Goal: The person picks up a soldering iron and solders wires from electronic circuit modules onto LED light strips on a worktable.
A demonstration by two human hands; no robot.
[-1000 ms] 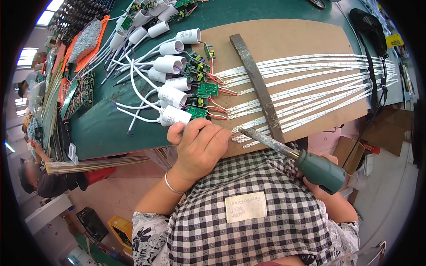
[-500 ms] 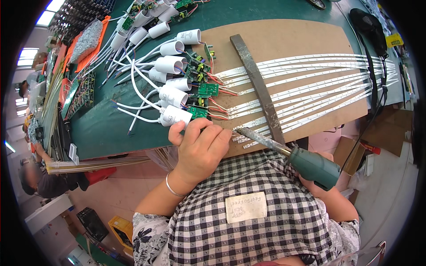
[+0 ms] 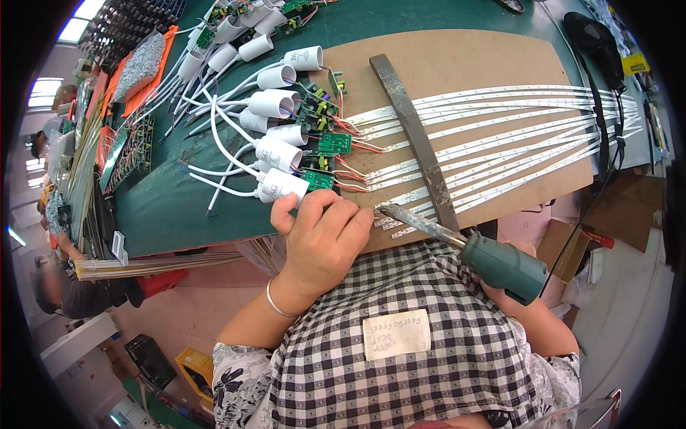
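My left hand (image 3: pixel 323 232) is closed in a pinch at the near left edge of a brown board, beside the nearest white lamp cap (image 3: pixel 281 187); what its fingertips hold is hidden. My right hand (image 3: pixel 509 292), mostly covered by the tool, grips the green handle of a soldering iron (image 3: pixel 504 267). The iron's tip meets the end of a white LED strip (image 3: pixel 400 199), close to my left fingertips. Red and white wires run from a green circuit board (image 3: pixel 318 181) to neighbouring strips. Across the row of strips lies a dark metal bar (image 3: pixel 414 136).
The brown board (image 3: pixel 500 61) rests on a green table (image 3: pixel 153 222). More white caps with circuit boards and cables (image 3: pixel 256 48) are heaped at the far left. A black strap (image 3: pixel 599 114) hangs over the strips' right ends. Another person (image 3: pixel 71 286) is at the left.
The soldering iron's handle has shifted very slightly upward, its tip staying at the strip end. My left hand keeps its pinch in nearly the same place.
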